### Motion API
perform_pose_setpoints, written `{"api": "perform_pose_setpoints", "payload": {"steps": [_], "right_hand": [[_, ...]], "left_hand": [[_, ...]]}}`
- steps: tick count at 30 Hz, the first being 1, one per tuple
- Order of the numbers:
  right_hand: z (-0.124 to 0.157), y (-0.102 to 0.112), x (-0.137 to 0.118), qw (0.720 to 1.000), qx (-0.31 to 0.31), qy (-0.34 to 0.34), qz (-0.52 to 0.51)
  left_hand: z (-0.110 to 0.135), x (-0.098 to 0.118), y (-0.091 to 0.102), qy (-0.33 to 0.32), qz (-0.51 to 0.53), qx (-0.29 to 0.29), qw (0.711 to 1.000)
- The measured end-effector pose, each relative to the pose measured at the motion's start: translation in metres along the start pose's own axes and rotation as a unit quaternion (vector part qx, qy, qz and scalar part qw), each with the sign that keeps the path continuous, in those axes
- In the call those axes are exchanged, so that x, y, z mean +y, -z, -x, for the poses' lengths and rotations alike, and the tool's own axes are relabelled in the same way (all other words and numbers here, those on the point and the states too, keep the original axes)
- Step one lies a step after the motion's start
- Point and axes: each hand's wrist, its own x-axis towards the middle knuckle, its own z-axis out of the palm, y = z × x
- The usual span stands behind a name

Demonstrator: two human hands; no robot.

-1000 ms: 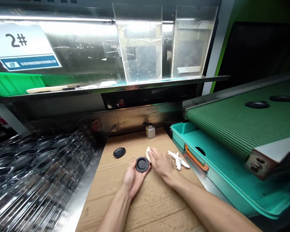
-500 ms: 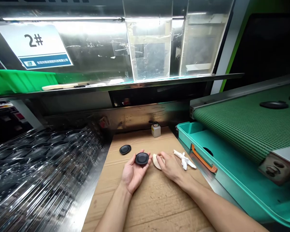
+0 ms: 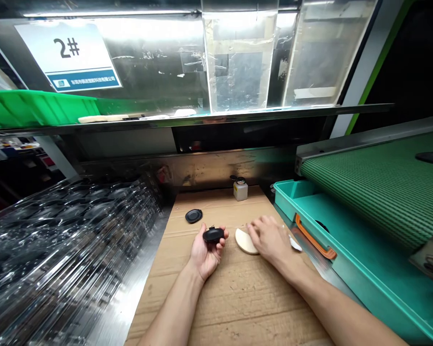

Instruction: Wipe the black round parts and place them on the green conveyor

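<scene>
My left hand (image 3: pixel 205 252) lies palm up on the brown cardboard sheet (image 3: pixel 223 307), its fingers curled around a round black rubber disc (image 3: pixel 213 235). The disc is tilted, with a small nub showing on its top edge. My right hand (image 3: pixel 270 238) lies palm down, its fingers over the right edge of a round cream sponge pad (image 3: pixel 244 241) lying flat on the cardboard. Under that hand, a white cloth (image 3: pixel 295 244) is mostly hidden. Another black disc (image 3: pixel 194 216) lies beyond my left hand.
A small white bottle with a dark lid (image 3: pixel 240 190) stands at the cardboard's far edge. To the right are a teal tray with an orange handle (image 3: pixel 310 211) and a green conveyor belt (image 3: pixel 375 187) carrying a black disc (image 3: pixel 432 157). Stacked clear plastic (image 3: pixel 68 230) fills the left.
The black disc has turned from flat on my left palm to tilted. The pad now lies flat, with my right hand moved over it and the cloth. The view has shifted, moving everything rightward.
</scene>
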Motion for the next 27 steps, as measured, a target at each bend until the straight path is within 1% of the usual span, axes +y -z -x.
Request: {"api": "perform_pose_setpoints", "payload": {"steps": [1,2,4,6,7,9,10,12,14,16,18,23,27], "right_hand": [[-0.002,0.003,0.007,0.999,0.008,-0.025,0.031],[-0.004,0.006,0.014,0.997,0.003,-0.050,0.056],[-0.009,0.008,0.029,0.992,-0.042,-0.087,0.081],[-0.013,0.009,0.037,0.990,-0.092,-0.087,0.059],[-0.014,0.010,0.038,0.992,-0.100,-0.070,0.026],[-0.014,0.013,0.031,0.993,-0.085,-0.013,-0.085],[-0.013,0.015,0.024,0.985,-0.069,0.022,-0.154],[-0.008,0.019,0.008,0.960,-0.038,0.085,-0.265],[-0.002,0.020,-0.006,0.939,-0.023,0.134,-0.314],[0.004,0.018,-0.016,0.936,-0.014,0.172,-0.308],[0.008,0.014,-0.020,0.942,-0.001,0.193,-0.273],[0.012,0.009,-0.024,0.959,0.020,0.207,-0.191],[0.013,0.010,-0.025,0.968,0.031,0.198,-0.148]], "left_hand": [[0.000,-0.001,-0.001,-0.007,-0.008,0.003,1.000],[-0.001,-0.001,-0.001,-0.016,-0.016,0.007,1.000],[-0.001,-0.003,-0.003,-0.034,-0.034,0.011,0.999],[-0.002,-0.006,-0.006,-0.047,-0.057,0.008,0.997],[-0.002,-0.008,-0.007,-0.050,-0.073,0.006,0.996],[-0.002,-0.012,-0.010,-0.052,-0.111,-0.001,0.992],[-0.002,-0.015,-0.011,-0.049,-0.131,-0.007,0.990],[-0.003,-0.022,-0.013,-0.045,-0.171,-0.023,0.984],[-0.004,-0.029,-0.015,-0.046,-0.212,-0.032,0.976],[-0.005,-0.037,-0.017,-0.056,-0.253,-0.022,0.966],[-0.007,-0.043,-0.019,-0.070,-0.290,0.002,0.955],[-0.014,-0.050,-0.019,-0.091,-0.369,0.082,0.921],[-0.018,-0.052,-0.018,-0.106,-0.396,0.102,0.906]]}}
